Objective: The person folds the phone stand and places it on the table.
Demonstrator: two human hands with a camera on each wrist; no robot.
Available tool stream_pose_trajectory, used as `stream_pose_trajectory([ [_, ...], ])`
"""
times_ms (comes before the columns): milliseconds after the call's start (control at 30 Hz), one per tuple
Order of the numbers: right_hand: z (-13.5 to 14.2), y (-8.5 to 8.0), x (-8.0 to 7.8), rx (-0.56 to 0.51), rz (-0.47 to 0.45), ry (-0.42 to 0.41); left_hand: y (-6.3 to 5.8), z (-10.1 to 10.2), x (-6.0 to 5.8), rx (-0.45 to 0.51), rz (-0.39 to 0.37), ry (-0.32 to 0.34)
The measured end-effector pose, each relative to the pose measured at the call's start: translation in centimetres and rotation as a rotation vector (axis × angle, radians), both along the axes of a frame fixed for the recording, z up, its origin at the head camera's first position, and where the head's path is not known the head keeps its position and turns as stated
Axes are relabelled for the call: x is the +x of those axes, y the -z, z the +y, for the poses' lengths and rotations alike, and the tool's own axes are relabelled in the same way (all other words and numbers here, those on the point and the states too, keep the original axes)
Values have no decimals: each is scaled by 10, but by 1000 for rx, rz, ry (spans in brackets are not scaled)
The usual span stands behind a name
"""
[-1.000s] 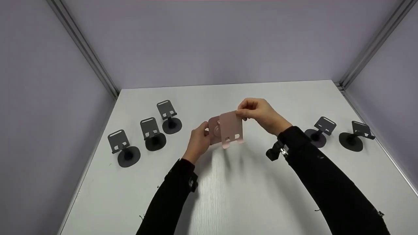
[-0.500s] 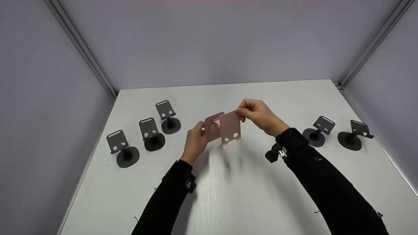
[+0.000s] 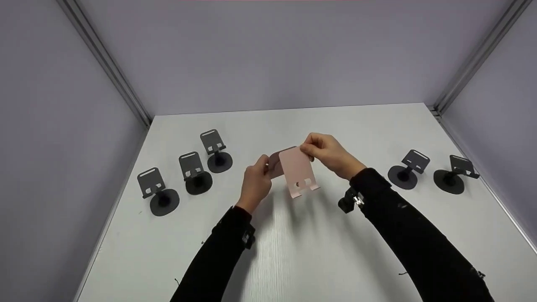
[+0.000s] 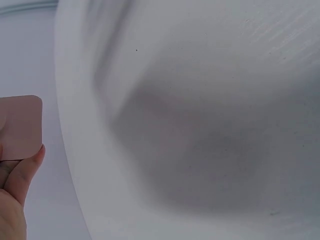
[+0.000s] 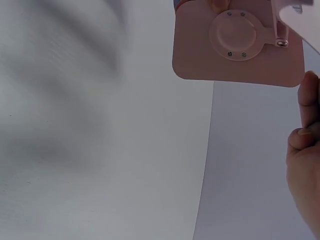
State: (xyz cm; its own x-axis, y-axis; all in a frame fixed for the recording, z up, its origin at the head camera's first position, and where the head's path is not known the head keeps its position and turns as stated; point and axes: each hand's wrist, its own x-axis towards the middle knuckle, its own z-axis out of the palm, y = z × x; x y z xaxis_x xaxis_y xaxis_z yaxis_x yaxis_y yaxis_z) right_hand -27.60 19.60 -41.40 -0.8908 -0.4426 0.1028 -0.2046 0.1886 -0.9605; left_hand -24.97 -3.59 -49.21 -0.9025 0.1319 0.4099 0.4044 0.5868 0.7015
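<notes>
Frame centre | left hand (image 3: 256, 182): gripping pink rectangular base (image 3: 275, 166) | right hand (image 3: 329, 154): pinching pink notched plate (image 3: 298, 168), newly swung lower-right; likely re-angling

2 long black sleeves (image 3: 413, 235)

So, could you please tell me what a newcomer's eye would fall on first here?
Probably the pink stand, held by the left hand and the right hand over the white table, near the head view's centre. Then, likely, three dark stands on the table's left side and two dark stands on its right.
</notes>
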Motion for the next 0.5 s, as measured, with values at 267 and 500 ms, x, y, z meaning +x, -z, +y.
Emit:
stream_pose_trajectory([
  [267,-6,5,0,0,-85,22,0,0,2,-49,106,-16],
  [500,-10,9,-2,32,-124,38,1,1,2,-35,166,-22],
])
